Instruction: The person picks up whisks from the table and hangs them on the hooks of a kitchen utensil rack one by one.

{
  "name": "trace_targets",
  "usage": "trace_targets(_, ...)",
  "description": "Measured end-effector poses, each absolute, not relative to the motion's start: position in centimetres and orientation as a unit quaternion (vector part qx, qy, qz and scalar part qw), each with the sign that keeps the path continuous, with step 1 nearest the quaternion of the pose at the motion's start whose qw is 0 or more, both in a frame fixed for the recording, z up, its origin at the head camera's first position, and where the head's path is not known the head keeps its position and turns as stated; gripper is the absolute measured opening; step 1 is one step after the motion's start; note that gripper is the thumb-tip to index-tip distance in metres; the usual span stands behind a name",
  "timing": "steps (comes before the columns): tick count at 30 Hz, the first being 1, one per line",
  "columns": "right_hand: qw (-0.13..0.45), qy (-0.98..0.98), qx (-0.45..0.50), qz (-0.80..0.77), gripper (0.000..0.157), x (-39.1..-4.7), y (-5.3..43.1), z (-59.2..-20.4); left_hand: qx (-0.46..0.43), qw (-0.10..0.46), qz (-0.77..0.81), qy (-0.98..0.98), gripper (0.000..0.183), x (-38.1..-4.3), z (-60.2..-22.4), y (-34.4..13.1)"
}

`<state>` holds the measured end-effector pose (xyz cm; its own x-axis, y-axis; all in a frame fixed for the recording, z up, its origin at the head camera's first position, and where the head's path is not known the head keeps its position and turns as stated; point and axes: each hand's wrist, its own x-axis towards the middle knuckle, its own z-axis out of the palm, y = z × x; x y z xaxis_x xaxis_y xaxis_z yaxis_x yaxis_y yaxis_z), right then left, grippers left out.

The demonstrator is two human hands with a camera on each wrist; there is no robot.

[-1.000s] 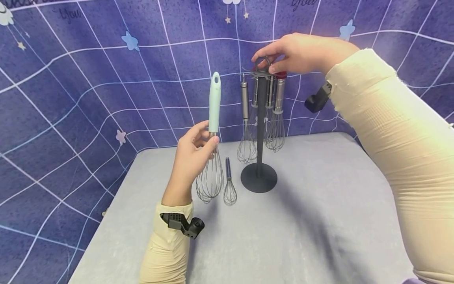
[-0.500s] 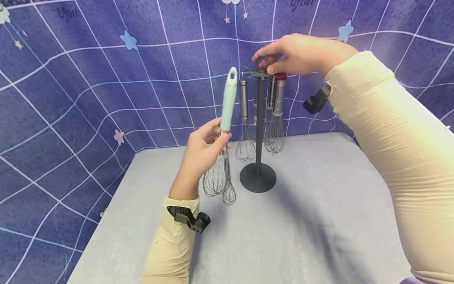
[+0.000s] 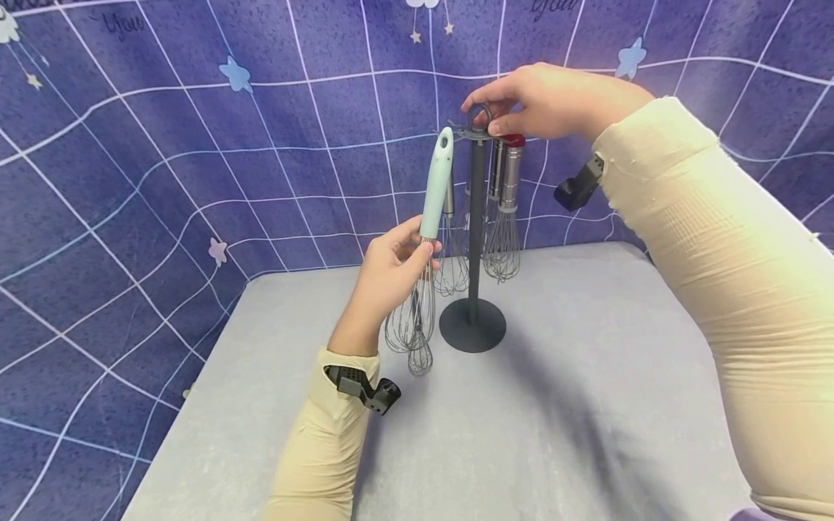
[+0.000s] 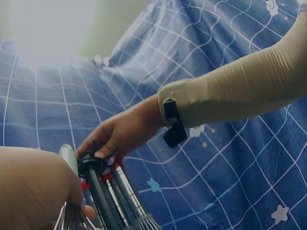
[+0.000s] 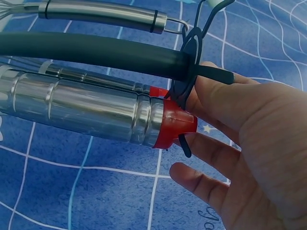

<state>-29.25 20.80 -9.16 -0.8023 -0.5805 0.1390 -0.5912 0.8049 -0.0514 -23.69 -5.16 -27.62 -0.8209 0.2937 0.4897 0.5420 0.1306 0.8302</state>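
Note:
In the head view my left hand [image 3: 391, 278] pinches a whisk [image 3: 436, 192] with a mint-green handle, just below that handle. The whisk leans right, and its looped tip is close to the hooks of a dark whisk stand [image 3: 477, 239]. Fingers and thumb of my right hand [image 3: 550, 101] grip the stand's top by the ring. A steel-handled whisk [image 5: 105, 15] and red-capped whisks [image 5: 177, 124] hang from the hooked disc. Seen from the left wrist, the mint handle [image 4: 68, 158] stands beside the hooked top.
A small whisk [image 3: 420, 356] lies on the grey table [image 3: 554, 434], partly behind the held whisk's wires. The stand's round base [image 3: 472, 325] rests on the table. A blue gridded curtain [image 3: 293, 166] hangs behind.
My left hand has moved right with the mint-handled whisk, which has gone from nearly upright to leaning right towards the stand's hooks. The right hand stays on the stand's top.

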Motion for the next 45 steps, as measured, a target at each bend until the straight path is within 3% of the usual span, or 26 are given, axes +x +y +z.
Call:
trace_targets(14, 0.064, -0.946, 0.314, 0.056, 0.050, -29.4, 20.7, -9.4, -0.294, 0.109, -0.574, -0.757, 0.043, -26.1, -29.5, -3.9)
trace_targets(24, 0.070, -0.946, 0.312, 0.059, 0.050, -29.2, 20.5, -9.5, -0.278, 0.114, -0.539, -0.787, 0.031, -27.3, -32.6, -2.9)
trace_targets(34, 0.073, -0.947, 0.307, 0.060, 0.050, -29.1, 20.6, -9.5, -0.261, 0.096, -0.528, -0.803, 0.045, -27.7, -36.2, -2.9)
trace_targets(45, 0.077, -0.947, 0.307, 0.058, 0.050, -29.0, 20.6, -9.4, -0.230, 0.062, -0.548, -0.802, 0.074, -27.9, -39.9, -3.7)
